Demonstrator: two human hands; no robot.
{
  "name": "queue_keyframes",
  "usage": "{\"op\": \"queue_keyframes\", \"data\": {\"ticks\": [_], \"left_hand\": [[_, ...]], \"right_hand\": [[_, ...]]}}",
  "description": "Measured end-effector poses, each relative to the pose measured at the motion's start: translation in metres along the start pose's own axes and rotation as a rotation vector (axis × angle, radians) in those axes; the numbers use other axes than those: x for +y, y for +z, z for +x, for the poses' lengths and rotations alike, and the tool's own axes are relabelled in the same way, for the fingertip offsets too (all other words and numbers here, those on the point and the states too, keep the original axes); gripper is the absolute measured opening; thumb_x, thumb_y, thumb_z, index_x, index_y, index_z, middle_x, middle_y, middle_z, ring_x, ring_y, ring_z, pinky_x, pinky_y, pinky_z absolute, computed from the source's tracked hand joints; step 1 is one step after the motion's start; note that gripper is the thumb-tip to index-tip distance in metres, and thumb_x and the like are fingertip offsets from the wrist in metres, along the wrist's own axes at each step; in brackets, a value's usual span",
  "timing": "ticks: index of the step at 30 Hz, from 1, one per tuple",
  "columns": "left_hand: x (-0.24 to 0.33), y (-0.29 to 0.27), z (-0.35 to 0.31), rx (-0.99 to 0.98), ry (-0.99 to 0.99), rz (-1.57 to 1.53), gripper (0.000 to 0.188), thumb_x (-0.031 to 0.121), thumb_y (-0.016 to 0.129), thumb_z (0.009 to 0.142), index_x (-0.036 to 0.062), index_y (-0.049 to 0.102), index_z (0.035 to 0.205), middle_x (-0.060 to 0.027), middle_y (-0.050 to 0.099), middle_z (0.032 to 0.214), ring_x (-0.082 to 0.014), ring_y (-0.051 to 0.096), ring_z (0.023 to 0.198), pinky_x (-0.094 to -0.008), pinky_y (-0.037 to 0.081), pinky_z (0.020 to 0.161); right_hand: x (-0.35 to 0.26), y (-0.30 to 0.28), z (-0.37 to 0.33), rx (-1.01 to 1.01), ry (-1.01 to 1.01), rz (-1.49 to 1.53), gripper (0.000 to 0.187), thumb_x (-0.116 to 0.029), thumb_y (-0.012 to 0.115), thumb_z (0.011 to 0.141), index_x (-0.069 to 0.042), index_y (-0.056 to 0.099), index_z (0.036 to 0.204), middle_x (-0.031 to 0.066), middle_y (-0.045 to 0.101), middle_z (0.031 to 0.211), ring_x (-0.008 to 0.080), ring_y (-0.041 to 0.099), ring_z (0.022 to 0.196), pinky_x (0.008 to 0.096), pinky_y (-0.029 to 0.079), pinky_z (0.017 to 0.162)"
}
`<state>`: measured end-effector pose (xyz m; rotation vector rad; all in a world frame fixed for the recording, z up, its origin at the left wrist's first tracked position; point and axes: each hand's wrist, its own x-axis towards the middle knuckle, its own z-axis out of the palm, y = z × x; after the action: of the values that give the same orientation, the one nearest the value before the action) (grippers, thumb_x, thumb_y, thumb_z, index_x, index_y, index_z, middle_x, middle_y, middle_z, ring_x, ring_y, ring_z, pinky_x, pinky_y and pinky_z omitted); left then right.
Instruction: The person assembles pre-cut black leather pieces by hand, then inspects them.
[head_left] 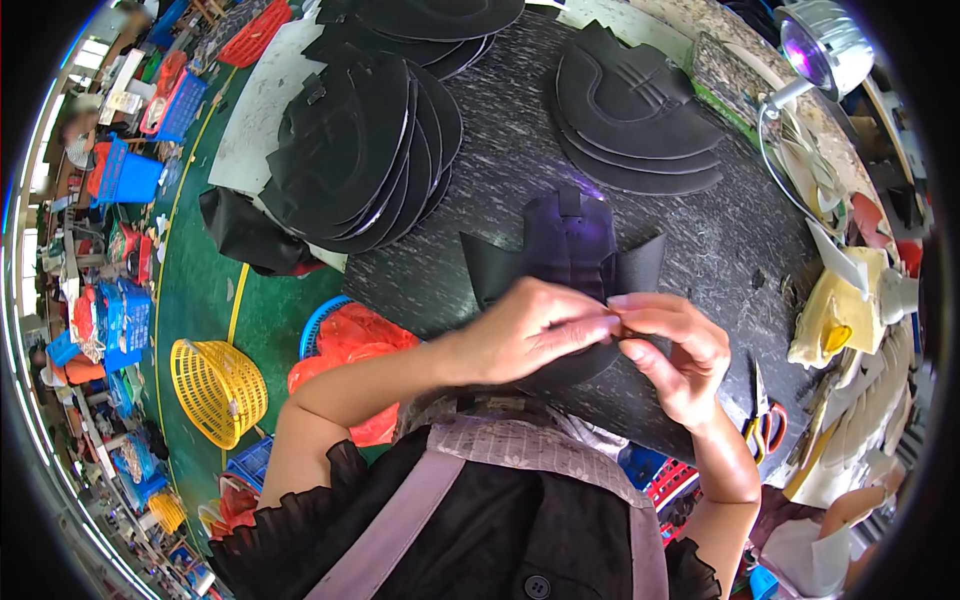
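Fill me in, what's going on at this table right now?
A person is working with both bare hands on a black piece lying on the dark table. The left hand and right hand meet at the fingertips over its near part; whatever they pinch there is too small to make out. Farther back lie a left stack and a right stack of flat black pieces.

1. A workshop, shown by its dark, streaked worktable (500, 140).
2. On the worktable: stacked flat black pieces (345, 150).
3. At the worktable's far right: dome-shaped silvery lamp (850, 50).
4. Left of the worktable: green floor (285, 310), painted yellow lines (238, 300), blue plastic crates (130, 180).
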<state>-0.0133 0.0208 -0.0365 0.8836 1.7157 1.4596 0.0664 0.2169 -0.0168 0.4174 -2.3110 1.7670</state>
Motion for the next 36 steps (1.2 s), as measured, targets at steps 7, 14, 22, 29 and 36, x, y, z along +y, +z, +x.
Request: {"op": "queue_keyframes", "data": {"ticks": [7,14,22,29,36], "left_hand": [[-0.019,-0.066,0.037,0.305,0.205,0.986,0.037,0.021,0.076,0.072,0.0058,0.055,0.099,-0.0049,0.059,0.092,-0.0238,0.058,0.087,-0.0357,0.044,0.074],[0.007,-0.032,0.013,0.324,0.063,0.009,0.033,0.002,0.068,0.083,-0.004,0.061,0.115,-0.0069,0.066,0.096,-0.0074,0.06,0.082,-0.0228,0.051,0.069],[0.01,-0.014,0.011,0.289,0.023,-0.492,0.023,-0.001,0.067,0.084,-0.0041,0.065,0.106,-0.0073,0.066,0.097,-0.0087,0.061,0.086,-0.0219,0.05,0.075],[0.01,-0.011,0.012,0.36,-0.035,-0.34,0.018,-0.004,0.068,0.082,-0.0037,0.065,0.099,-0.007,0.065,0.095,-0.0101,0.062,0.089,-0.0227,0.05,0.079],[0.011,-0.014,0.011,0.313,0.109,-0.193,0.017,-0.002,0.069,0.081,-0.0037,0.065,0.098,-0.0091,0.066,0.099,-0.0123,0.063,0.089,-0.0251,0.05,0.081]], "right_hand": [[0.001,-0.005,-0.004,-0.136,0.152,-0.245,0.027,-0.004,0.078,0.072,-0.001,0.067,0.096,0.009,0.064,0.086,0.0181,0.067,0.077,0.0275,0.055,0.068],[-0.003,-0.002,0.005,0.01,0.17,-0.107,0.015,0.002,0.07,0.077,-0.003,0.07,0.092,0.0067,0.066,0.09,0.0175,0.066,0.08,0.0267,0.053,0.071],[-0.006,0.003,0.017,0.083,0.208,-0.056,0.019,0.007,0.072,0.076,0.0,0.062,0.09,0.0058,0.066,0.083,0.012,0.066,0.077,0.0242,0.054,0.07],[-0.004,0.0,0.017,0.151,0.272,0.01,0.028,0.005,0.074,0.075,-0.001,0.054,0.093,0.0071,0.065,0.082,0.014,0.066,0.078,0.0264,0.054,0.071],[-0.002,-0.002,0.019,0.093,0.209,0.037,0.027,0.004,0.074,0.075,-0.001,0.054,0.093,0.0067,0.065,0.082,0.0131,0.065,0.076,0.0261,0.054,0.071]]}}
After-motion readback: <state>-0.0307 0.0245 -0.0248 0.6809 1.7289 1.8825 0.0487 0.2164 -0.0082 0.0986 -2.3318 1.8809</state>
